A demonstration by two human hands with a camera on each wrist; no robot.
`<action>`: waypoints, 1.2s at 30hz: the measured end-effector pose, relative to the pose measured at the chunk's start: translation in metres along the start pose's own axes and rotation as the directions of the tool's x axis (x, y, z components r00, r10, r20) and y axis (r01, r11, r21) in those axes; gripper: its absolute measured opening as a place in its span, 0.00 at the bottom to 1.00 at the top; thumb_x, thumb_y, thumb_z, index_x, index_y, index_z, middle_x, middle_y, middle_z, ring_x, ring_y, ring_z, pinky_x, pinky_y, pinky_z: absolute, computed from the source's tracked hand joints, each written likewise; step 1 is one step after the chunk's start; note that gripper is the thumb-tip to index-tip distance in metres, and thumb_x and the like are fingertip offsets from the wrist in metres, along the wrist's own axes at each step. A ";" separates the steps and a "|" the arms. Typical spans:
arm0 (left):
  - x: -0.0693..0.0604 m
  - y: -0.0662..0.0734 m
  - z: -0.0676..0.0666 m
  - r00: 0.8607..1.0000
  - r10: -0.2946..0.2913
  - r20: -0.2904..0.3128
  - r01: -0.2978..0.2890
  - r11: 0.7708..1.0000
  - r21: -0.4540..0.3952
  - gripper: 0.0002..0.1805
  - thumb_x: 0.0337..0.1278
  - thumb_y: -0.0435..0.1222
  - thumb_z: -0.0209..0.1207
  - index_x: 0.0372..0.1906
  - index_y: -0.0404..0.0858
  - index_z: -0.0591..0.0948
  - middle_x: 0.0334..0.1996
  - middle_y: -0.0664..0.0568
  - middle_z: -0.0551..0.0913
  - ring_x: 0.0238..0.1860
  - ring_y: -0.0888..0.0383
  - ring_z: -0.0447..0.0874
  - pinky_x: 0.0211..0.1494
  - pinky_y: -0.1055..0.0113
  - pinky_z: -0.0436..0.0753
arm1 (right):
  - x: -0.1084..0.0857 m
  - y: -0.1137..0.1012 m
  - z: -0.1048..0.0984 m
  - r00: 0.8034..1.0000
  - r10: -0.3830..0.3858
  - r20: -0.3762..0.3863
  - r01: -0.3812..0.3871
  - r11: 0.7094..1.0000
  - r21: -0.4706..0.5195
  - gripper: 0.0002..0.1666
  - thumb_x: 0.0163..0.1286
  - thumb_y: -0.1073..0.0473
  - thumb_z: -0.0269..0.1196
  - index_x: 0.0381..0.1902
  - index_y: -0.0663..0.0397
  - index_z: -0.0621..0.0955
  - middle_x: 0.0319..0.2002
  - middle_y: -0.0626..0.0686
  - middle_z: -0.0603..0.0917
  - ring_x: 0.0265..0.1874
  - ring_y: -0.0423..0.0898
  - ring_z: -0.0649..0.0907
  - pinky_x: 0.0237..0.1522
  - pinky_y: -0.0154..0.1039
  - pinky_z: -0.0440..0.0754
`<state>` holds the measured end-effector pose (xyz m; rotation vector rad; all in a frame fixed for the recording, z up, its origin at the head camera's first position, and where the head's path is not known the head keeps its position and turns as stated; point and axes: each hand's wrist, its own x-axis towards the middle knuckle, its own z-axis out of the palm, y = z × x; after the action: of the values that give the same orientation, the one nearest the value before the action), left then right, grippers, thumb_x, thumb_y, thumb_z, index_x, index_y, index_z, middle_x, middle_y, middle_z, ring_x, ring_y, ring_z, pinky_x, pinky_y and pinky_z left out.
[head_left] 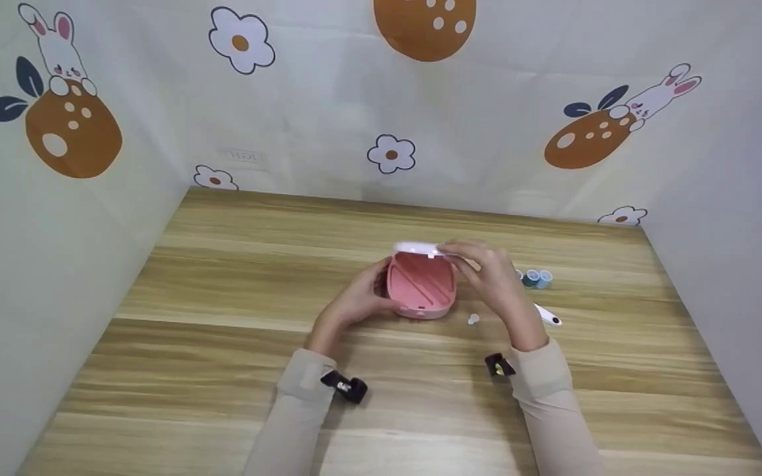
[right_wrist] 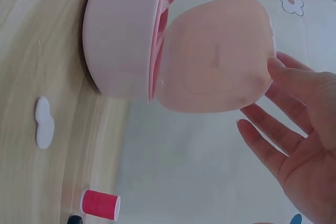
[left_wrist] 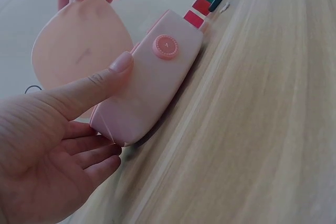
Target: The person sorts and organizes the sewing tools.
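Note:
A small pink box (head_left: pixel 428 313) stands on the table with its lid (head_left: pixel 414 248) raised at the back. Slanting dividers show inside it in the head view. My left hand (head_left: pixel 359 295) holds the box's left side, with the thumb on the front wall near the round clasp button (left_wrist: pixel 166 47). At the lid's upper edge, my right hand (head_left: pixel 497 281) pinches the rim between thumb and fingers. From the right wrist view, the lid's inner face (right_wrist: pixel 215 59) is plain and pale pink.
A small white two-lobed piece (right_wrist: pixel 44 123) lies right of the box. Several thread spools (head_left: pixel 531 278), one of them red (right_wrist: pixel 100 204), are behind my right forearm. A white handle with a dark hole (head_left: pixel 548 316) pokes out there. Patterned cloth walls (head_left: pixel 315 99) surround the wooden table (head_left: pixel 222 284).

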<state>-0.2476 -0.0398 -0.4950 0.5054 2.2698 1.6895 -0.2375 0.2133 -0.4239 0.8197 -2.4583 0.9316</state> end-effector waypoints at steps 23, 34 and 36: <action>0.001 -0.001 0.002 0.999 0.025 0.025 -0.024 0.999 -0.035 0.55 0.51 0.25 0.74 0.80 0.21 0.54 0.80 0.29 0.60 0.81 0.38 0.61 0.85 0.53 0.60 | 0.025 0.011 -0.001 1.000 0.009 -0.023 -0.010 1.000 -0.026 0.14 0.72 0.69 0.67 0.53 0.62 0.89 0.54 0.63 0.90 0.56 0.62 0.88 0.62 0.54 0.87; 0.002 -0.001 0.001 0.999 0.022 0.023 -0.021 0.999 -0.046 0.55 0.51 0.24 0.74 0.81 0.22 0.55 0.80 0.30 0.59 0.81 0.38 0.60 0.86 0.52 0.59 | 0.031 0.017 -0.002 0.991 0.095 0.092 -0.085 0.991 -0.107 0.32 0.73 0.56 0.71 0.72 0.56 0.78 0.69 0.63 0.80 0.70 0.63 0.79 0.74 0.57 0.76; 0.002 -0.001 0.001 0.999 0.028 0.025 -0.027 0.998 -0.052 0.55 0.50 0.24 0.74 0.81 0.23 0.55 0.80 0.30 0.59 0.81 0.38 0.60 0.86 0.53 0.59 | 0.032 0.018 -0.002 0.987 0.110 0.119 -0.095 0.988 -0.122 0.36 0.72 0.54 0.71 0.75 0.56 0.75 0.72 0.63 0.77 0.72 0.63 0.76 0.75 0.59 0.74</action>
<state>-0.2493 -0.0385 -0.4965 0.5457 2.2050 1.7398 -0.2729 0.2132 -0.4136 0.7383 -2.6570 0.7844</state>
